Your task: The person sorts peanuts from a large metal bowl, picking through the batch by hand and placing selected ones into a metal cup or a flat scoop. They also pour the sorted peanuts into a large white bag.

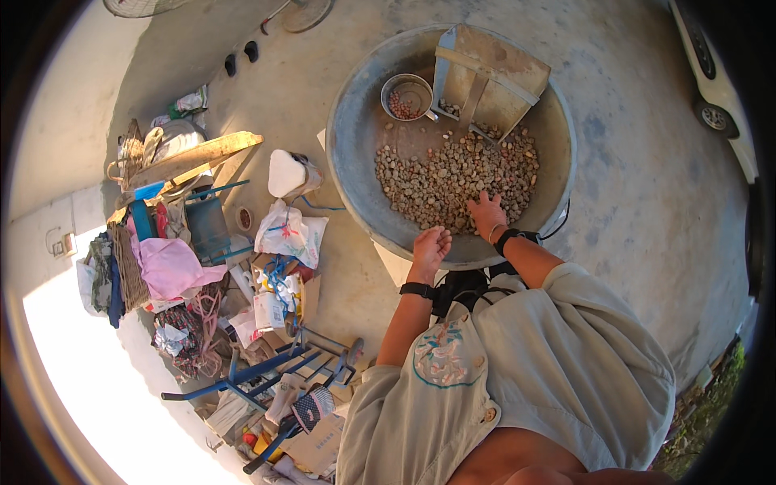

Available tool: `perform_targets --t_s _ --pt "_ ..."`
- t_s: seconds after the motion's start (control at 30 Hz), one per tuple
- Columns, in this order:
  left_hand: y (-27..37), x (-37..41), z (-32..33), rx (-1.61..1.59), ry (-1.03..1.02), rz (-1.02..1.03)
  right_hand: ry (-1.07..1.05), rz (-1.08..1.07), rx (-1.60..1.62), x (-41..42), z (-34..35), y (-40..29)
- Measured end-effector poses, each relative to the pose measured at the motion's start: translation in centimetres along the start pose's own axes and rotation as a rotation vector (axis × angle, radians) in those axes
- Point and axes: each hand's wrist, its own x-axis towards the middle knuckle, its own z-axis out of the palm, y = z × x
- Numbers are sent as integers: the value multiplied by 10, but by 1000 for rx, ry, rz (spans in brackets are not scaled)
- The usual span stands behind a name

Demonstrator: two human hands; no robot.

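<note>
In front of me stands a large round metal basin. A pile of small grey-brown lumps, with a few reddish kernels among them, covers much of its floor. My right hand reaches onto the near side of this pile, fingers apart and touching the lumps. Just left of it, above the basin's near rim, my left hand has its fingers curled; whether anything is inside them is hidden. A metal saucepan partly filled with reddish kernels sits inside the basin. Beside it a metal scoop leans against the far wall.
Left of the basin are a white-topped container, a white plastic bag and a cardboard box. Clutter along the wall includes a pink cloth and a blue metal hand cart. A white car is at far right.
</note>
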Motion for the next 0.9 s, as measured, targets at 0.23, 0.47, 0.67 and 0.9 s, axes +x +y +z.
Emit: perform_targets --t_s 0.23,0.47,0.67,0.9 --pt "3 9 2 66 -55 -59 -148 -40 544 11 12 38" --pt "9 6 38 176 -274 -104 -527 9 1899 -38 -25 44" --pt "7 4 68 -79 -653 -140 -573 -201 2075 -57 -37 28" --pt "3 12 64 -92 -598 -180 -582 -236 2122 -61 -39 30"
